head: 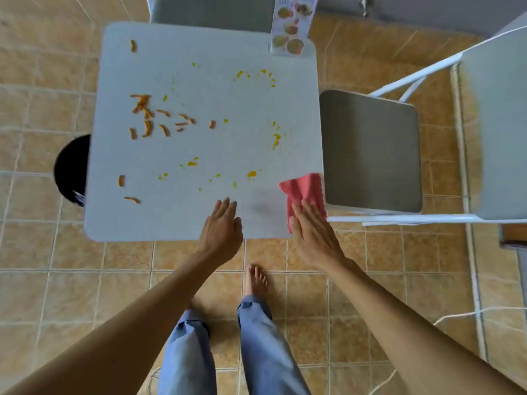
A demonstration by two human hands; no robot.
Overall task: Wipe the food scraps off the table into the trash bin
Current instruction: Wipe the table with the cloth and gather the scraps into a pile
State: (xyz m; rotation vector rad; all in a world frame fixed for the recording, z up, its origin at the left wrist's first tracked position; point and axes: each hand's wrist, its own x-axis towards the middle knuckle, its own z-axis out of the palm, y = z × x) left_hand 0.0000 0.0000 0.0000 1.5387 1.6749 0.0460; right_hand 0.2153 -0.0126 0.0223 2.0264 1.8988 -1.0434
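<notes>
— What was nearest to you?

— Two bare arms reached forward over the tan floor tiles (71, 295). The left hand (221, 228) lay flat on the near edge of the square white table (199, 218). Its fingers were straight and close together, and it held nothing.

— And the other hand?

— The right hand (312, 232) was flat too, palm down, fingers spread open. It pressed on a crumpled pink cloth (303, 189) at the near right corner of the table. It did not squeeze the cloth, it just lay on top.

— Where was the mess?

— Past the hands, small yellow sauce spots (251, 174) made a loose ring in the middle. Further off, on the left side, lay the orange food strips (147, 115), most in one bunch and a few alone.

— And the bin?

— The round black trash bin (71, 169) stood on the floor, peeking out from under the table's left edge. A grey folding chair (370, 149) sat just beside the right edge. At the far corner stood a tall picture menu card (292, 27).
</notes>
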